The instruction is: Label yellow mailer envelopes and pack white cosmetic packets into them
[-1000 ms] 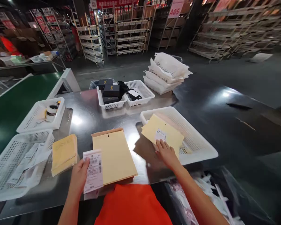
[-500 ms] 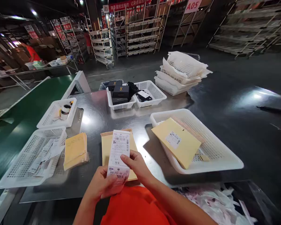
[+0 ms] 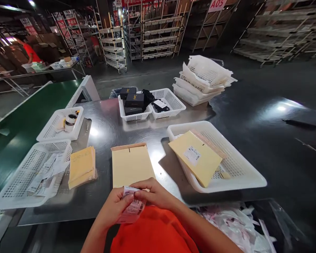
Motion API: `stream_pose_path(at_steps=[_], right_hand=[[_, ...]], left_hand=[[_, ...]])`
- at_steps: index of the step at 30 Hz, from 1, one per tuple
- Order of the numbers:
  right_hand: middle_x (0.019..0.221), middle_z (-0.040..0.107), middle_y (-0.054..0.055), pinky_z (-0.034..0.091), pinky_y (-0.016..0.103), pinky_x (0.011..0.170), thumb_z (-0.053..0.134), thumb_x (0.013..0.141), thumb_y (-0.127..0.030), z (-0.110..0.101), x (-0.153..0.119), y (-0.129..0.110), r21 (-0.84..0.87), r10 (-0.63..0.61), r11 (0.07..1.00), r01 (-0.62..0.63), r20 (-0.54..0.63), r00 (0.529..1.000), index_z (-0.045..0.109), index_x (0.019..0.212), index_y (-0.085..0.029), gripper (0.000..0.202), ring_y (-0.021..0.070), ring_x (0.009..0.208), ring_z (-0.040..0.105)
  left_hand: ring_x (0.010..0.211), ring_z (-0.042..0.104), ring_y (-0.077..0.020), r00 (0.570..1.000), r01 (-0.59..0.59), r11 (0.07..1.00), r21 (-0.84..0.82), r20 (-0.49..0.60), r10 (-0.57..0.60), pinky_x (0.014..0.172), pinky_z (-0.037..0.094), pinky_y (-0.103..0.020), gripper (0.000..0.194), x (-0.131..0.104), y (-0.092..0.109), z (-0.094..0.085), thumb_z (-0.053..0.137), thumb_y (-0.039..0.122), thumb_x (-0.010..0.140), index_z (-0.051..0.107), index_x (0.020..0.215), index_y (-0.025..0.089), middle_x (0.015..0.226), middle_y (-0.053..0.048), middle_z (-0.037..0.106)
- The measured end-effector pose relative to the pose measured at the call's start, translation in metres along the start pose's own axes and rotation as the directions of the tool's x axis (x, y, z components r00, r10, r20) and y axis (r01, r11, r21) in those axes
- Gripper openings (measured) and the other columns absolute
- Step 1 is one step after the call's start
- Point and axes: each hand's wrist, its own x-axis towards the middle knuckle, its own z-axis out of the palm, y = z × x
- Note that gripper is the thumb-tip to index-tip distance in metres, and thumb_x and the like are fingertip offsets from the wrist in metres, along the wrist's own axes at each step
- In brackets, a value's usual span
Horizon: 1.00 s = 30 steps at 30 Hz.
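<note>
Close to my body, a printed shipping label (image 3: 133, 206) is held in both hands, and its upper part no longer stands up in view. My left hand (image 3: 116, 206) pinches its left side with the thumb on top. My right hand (image 3: 152, 192) grips the upper right side, fingers curled over it. Just beyond the hands a yellow padded envelope (image 3: 131, 167) lies flat on the metal table (image 3: 105, 130), its brown flap edge at the far side. A smaller stack of yellow envelopes (image 3: 81, 167) sits to the left.
At left are a white basket of labels (image 3: 5, 196) and a basket with tape rolls (image 3: 46, 130). A large basket (image 3: 242, 181) at right holds a labelled envelope (image 3: 202, 151). Black boxes (image 3: 135, 100) fill a basket behind; stacked baskets (image 3: 195, 95) stand back right. A green conveyor (image 3: 23, 116) runs alongside.
Both hands have drawn the label down towards my body and folded or bent it, uncovering the envelope behind. The view has shifted slightly.
</note>
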Motion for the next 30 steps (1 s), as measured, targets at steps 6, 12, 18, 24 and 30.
stream_pose_path(at_steps=[6,12,18,24,30], right_hand=[[0.058,0.053,-0.003,0.042,0.021,0.051,0.066,0.076,-0.063,-0.031,0.013,0.026,0.178,0.152,0.975,-0.136,-0.082,0.985,0.069,0.068,-0.015,0.049,0.0096,0.057,0.047],[0.074,0.066,0.001,0.057,0.026,0.057,0.072,0.069,-0.065,-0.077,0.007,0.047,0.385,0.268,0.922,-0.043,-0.552,0.79,0.071,0.082,-0.021,0.046,0.0149,0.067,0.062],[0.129,0.062,0.009,0.048,0.046,0.103,0.044,0.097,-0.037,-0.017,0.012,0.123,-0.667,-0.383,0.743,0.064,-0.343,0.858,0.069,0.112,-0.024,0.032,0.0257,0.123,0.055],[0.129,0.06,0.017,0.048,0.051,0.096,0.053,0.091,-0.025,0.009,0.005,0.181,-0.927,-0.236,0.374,0.038,-0.055,0.97,0.068,0.105,-0.017,0.022,0.0319,0.12,0.054],[0.142,0.051,0.016,0.036,0.047,0.108,0.049,0.094,-0.033,-0.006,0.045,0.167,-0.971,-0.071,0.238,0.034,0.018,0.997,0.056,0.13,-0.013,0.042,0.0291,0.131,0.044]], left_hand=[[0.063,0.045,-0.0132,0.993,0.084,0.96,0.268,0.06,-0.103,0.06,0.035,-0.023,0.045,-0.02,-0.019,-0.039,0.066,0.056,0.076,0.072,0.077,0.012,0.066,-0.001,0.061],[0.063,0.056,-0.0169,0.922,0.315,0.947,0.062,-0.256,-0.29,0.057,0.043,-0.024,0.044,-0.088,-0.068,-0.122,0.079,0.051,0.064,0.073,0.075,0.009,0.067,-0.005,0.068],[0.054,0.063,-0.0143,0.801,-0.172,0.786,-0.594,-0.549,-0.24,0.039,0.043,-0.017,0.025,-0.049,-0.078,-0.119,0.085,0.025,0.054,0.071,0.071,0.013,0.076,-0.008,0.075],[0.076,0.071,-0.0161,0.92,0.055,0.697,-0.715,-0.234,-0.313,0.056,0.055,-0.019,0.017,0.051,-0.097,-0.081,0.059,0.018,0.087,0.07,0.087,0.005,0.103,-0.018,0.073],[0.089,0.073,-0.0218,0.903,0.128,0.703,-0.699,-0.212,-0.375,0.08,0.059,-0.029,0.017,0.072,-0.119,-0.08,0.056,0.013,0.089,0.067,0.095,0.001,0.101,-0.02,0.074]])
